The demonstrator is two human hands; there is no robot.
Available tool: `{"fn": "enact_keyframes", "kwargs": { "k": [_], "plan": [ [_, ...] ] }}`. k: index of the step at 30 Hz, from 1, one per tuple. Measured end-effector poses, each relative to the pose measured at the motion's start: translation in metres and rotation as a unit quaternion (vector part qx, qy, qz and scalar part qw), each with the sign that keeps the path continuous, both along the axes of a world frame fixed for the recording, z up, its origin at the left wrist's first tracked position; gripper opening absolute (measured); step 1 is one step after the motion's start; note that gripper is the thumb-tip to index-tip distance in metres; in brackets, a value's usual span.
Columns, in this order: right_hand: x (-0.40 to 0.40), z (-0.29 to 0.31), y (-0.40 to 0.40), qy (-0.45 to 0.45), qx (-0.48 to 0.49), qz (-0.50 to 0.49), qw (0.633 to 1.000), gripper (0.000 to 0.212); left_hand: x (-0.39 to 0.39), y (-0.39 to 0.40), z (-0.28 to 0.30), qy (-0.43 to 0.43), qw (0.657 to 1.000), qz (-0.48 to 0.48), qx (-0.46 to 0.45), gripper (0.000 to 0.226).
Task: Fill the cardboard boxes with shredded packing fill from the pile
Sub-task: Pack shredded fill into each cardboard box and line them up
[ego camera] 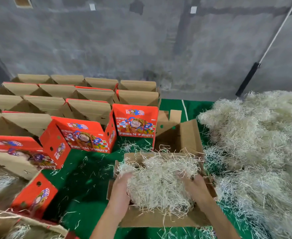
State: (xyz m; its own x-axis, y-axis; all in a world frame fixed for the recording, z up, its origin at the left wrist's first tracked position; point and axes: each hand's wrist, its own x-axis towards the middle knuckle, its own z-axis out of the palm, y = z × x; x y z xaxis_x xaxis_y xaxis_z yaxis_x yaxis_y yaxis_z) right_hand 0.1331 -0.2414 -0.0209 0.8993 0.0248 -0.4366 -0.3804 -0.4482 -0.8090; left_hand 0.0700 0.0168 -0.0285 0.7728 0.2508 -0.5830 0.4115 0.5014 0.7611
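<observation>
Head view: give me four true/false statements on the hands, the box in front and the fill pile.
1. Both hands, left hand and right hand, are in the fill over the open box. True.
2. The fill pile lies left of that box. False: it lies to its right.
3. The floor covering is green. True.
4. The printed boxes are blue. False: they are red-orange, marked FRESH FRUIT.
</observation>
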Motion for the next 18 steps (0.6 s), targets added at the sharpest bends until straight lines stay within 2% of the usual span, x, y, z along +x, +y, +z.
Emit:
{"fn": "enact_keyframes", "kwargs": {
  "k": [2, 3, 4, 5, 6, 7, 8, 9, 12, 14, 18],
  "plan": [
    [-0.008, 0.011, 0.006, 0.058, 0.047, 0.113, 0.991, 0.114, -0.004, -0.008, -0.007, -0.011, 0.998, -0.054, -0.01, 0.019],
    [-0.01, 0.014, 0.01, 0.074, 0.057, 0.16, 0.983, 0.134, -0.004, -0.01, -0.012, -0.015, 0.997, -0.079, 0.017, 0.013],
    [-0.011, 0.015, 0.015, 0.085, 0.064, 0.194, 0.975, 0.143, -0.005, -0.011, -0.015, -0.003, 0.994, -0.098, 0.051, 0.019],
    [-0.012, 0.016, 0.021, 0.094, 0.057, 0.209, 0.972, 0.138, -0.005, -0.014, -0.019, 0.001, 0.987, -0.123, 0.1, 0.016],
    [-0.012, 0.014, 0.025, 0.094, 0.043, 0.211, 0.972, 0.115, -0.004, -0.018, -0.018, 0.006, 0.982, -0.139, 0.131, 0.014],
    [-0.014, 0.014, 0.028, 0.087, 0.025, 0.214, 0.973, 0.082, -0.005, -0.022, -0.019, 0.008, 0.976, -0.152, 0.154, 0.021],
    [-0.015, 0.01, 0.03, 0.08, 0.021, 0.222, 0.972, 0.06, -0.006, -0.026, -0.019, 0.009, 0.975, -0.154, 0.16, 0.029],
    [-0.016, 0.007, 0.032, 0.075, 0.023, 0.216, 0.973, 0.051, -0.007, -0.028, -0.02, 0.001, 0.974, -0.146, 0.172, 0.035],
    [-0.014, -0.011, 0.031, 0.054, 0.046, 0.124, 0.99, 0.047, -0.009, -0.03, -0.018, -0.005, 0.976, -0.141, 0.169, 0.046],
    [-0.011, -0.022, 0.029, 0.04, 0.029, 0.069, 0.996, 0.033, -0.012, -0.03, -0.016, 0.006, 0.982, -0.122, 0.146, 0.054],
    [-0.001, -0.035, 0.027, -0.022, -0.012, 0.02, 0.999, 0.027, -0.019, -0.026, -0.011, 0.014, 0.981, -0.126, 0.149, 0.072]
  ]
}}
